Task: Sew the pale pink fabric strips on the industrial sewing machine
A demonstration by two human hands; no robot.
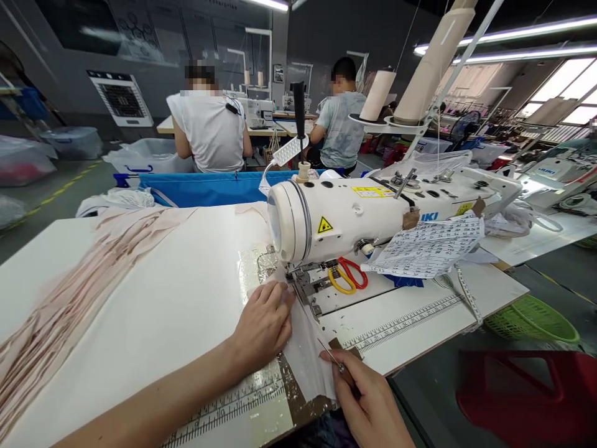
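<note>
White tabletop [196,311], pale fabric at its front edge

The sheer white fabric [305,361] runs from beside the head of a sewing machine [326,218] to the table's near edge. The left hand [265,320] lies over its upper part, fingers bent; whether they pinch it, I cannot tell. The right hand [366,398] grips a thin metal awl [344,369], its point at the fabric's right side.

Printed ruler markings [405,320] cross the table's surface, and pink strips [93,280] spread over its left part. Red and yellow scissors [349,275] rest just beside the machine's bed; a marked sheet [426,246] hangs against the machine's side.

Beyond a blue cloth [200,188], two people, one in a white top [209,130] and one in a grey-blue shirt [342,127], sit facing away. A cooler [120,98] stands by the grey wall; a green basket [534,318] and a red stool [527,395] are at right, under bright tube lights [527,40]
</note>
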